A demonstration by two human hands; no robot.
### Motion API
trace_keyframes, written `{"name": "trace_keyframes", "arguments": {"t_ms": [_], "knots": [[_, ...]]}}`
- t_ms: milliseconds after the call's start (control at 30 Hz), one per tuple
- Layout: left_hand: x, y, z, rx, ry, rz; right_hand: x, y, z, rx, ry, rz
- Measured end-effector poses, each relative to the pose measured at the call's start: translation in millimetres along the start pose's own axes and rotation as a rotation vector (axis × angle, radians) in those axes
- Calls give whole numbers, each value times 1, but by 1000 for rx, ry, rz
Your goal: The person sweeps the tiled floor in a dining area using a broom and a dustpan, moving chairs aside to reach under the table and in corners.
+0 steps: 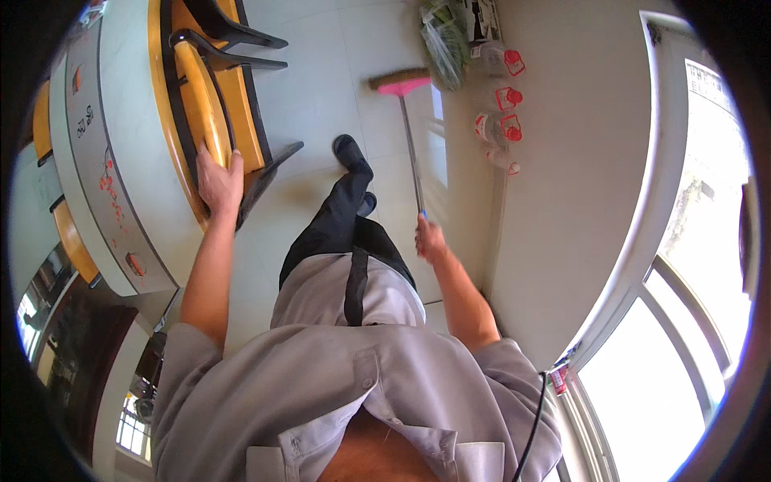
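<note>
My right hand (pixel 430 237) is closed around the handle of a broom (pixel 411 150). The broom's pink head with brown bristles (pixel 400 81) rests on the tiled floor ahead of me, close to a plastic bag of green vegetables (pixel 444 48). On the other side, my left hand (pixel 219 181) grips the top rail of a wooden chair (pixel 206 102) with black edges and legs. The chair stands against the table, and its yellow seat (pixel 241 111) shows beside the rail.
Several clear plastic bottles with red caps and handles (pixel 509 129) line the wall on the right. A long table (pixel 129 108) with a patterned runner (pixel 105 175) runs along the left. Black chair legs (pixel 265 63) jut onto the floor. A window (pixel 692 181) is at far right.
</note>
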State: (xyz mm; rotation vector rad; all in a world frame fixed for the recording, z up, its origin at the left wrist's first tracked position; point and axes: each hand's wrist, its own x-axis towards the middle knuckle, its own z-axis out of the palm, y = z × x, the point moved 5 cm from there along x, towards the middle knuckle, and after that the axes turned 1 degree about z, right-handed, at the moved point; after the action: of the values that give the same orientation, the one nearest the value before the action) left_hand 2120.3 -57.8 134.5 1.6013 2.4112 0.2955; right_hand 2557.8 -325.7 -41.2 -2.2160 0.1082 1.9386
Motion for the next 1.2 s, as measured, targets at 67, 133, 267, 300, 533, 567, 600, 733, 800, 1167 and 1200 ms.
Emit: {"name": "trace_keyframes", "arguments": {"t_ms": [67, 133, 267, 300, 533, 567, 600, 733, 800, 1167, 1200], "knots": [[0, 1, 5, 23, 5, 21, 45, -11, -7, 70, -27, -12], [1, 6, 4, 22, -13, 11, 64, 0, -6, 158, -7, 79], [5, -4, 6, 54, 35, 39, 66, 117, -4, 206, 10, 109], [3, -12, 10, 74, 44, 42, 45, 149, -5, 228, 36, 212], [-3, -2, 3, 135, 41, -2, -28, 189, -27, 191, 106, 56], [1, -10, 6, 150, 7, -27, -18, 176, -30, 176, 121, -12], [-1, -4, 5, 157, 0, -30, 3, 165, -32, 176, 94, -63], [1, 1, 9, 165, -5, -26, 66, 97, -36, 366, 75, -10], [3, 2, 9, 143, -38, -35, 75, 103, -34, 438, 49, 118], [-3, -1, 5, 156, -25, -44, -59, 281, 41, 237, 169, 106], [-3, -2, 4, 159, -37, -51, -58, 268, 48, 173, 173, 36]]}}
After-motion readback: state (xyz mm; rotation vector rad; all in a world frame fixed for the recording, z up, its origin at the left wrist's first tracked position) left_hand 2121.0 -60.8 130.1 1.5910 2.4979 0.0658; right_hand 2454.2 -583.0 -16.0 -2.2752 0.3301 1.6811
